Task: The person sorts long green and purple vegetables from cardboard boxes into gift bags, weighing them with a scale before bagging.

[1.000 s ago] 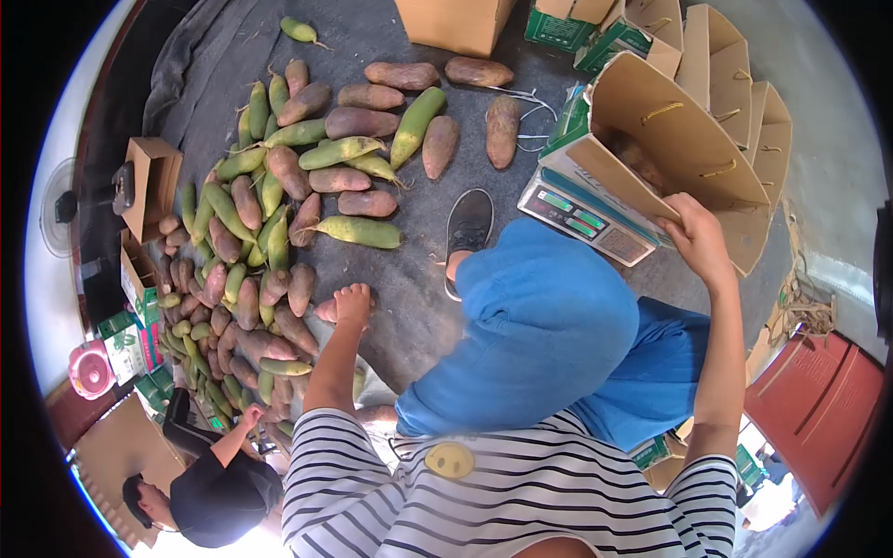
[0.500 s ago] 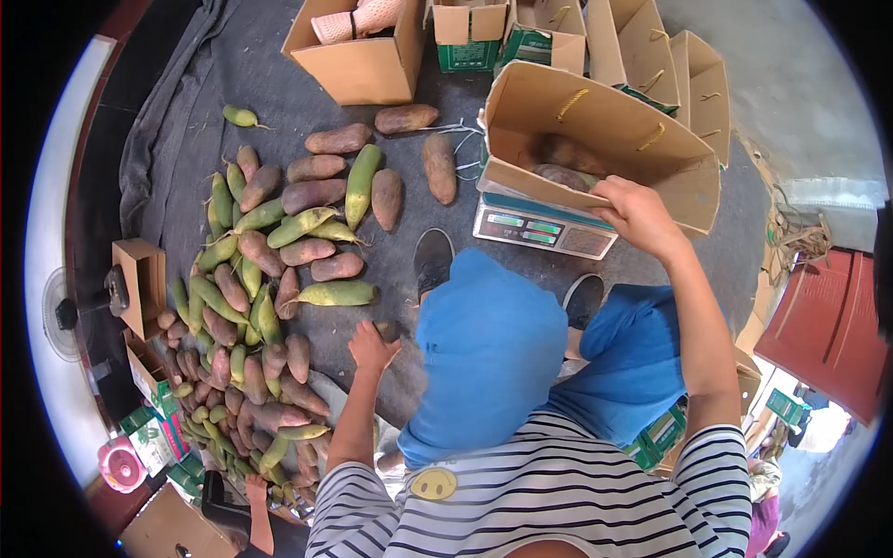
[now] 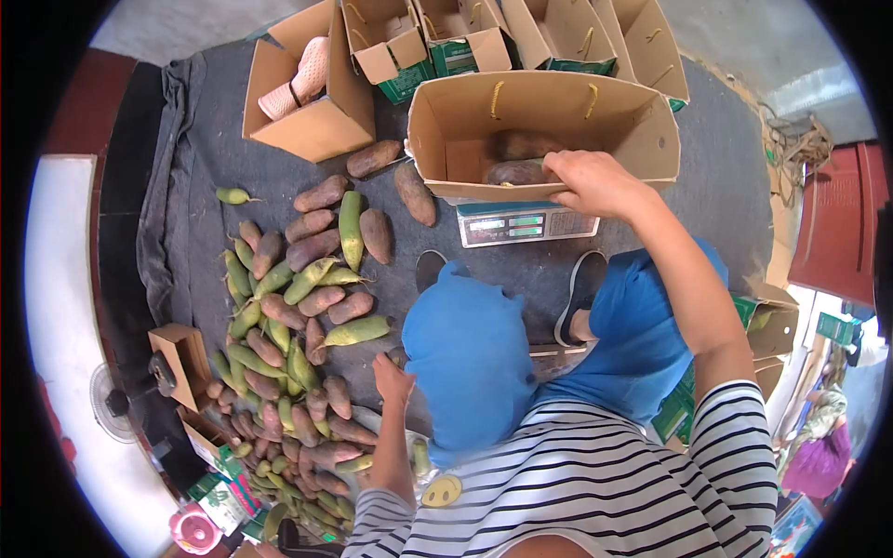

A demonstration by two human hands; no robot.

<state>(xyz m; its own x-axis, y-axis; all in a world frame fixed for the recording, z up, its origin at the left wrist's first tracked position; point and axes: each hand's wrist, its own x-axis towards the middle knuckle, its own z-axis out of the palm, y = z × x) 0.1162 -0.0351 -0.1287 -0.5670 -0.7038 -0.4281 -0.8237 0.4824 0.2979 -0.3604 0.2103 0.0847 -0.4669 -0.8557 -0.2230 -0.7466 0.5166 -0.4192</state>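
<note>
My right hand point(image 3: 595, 181) is closed over the front rim of an open cardboard box point(image 3: 446, 139), thumb outside and fingers inside. The box has yellow rope handles and stands on a digital scale point(image 3: 528, 226) with lit green displays. Inside lie reddish-brown radishes point(image 3: 516, 173), partly hidden by the rim and my fingers. My left hand point(image 3: 394, 379) is low beside my left knee, its visible fingers apart, with a small brownish thing near the fingertips that I cannot make out. Green radishes point(image 3: 358, 330) and reddish ones point(image 3: 376, 234) lie on the dark cloth nearby.
More open boxes point(image 3: 558, 33) stand in a row behind the scale. A pink knitted item point(image 3: 298, 79) sits in the box at upper left. A large radish heap point(image 3: 307, 456) spreads at lower left. A person in purple point(image 3: 819, 460) is at far right.
The view has turned, so the box and scale appear further left and squarer. My right hand keeps its hold on the rim. My left hand is now closer to my knee.
</note>
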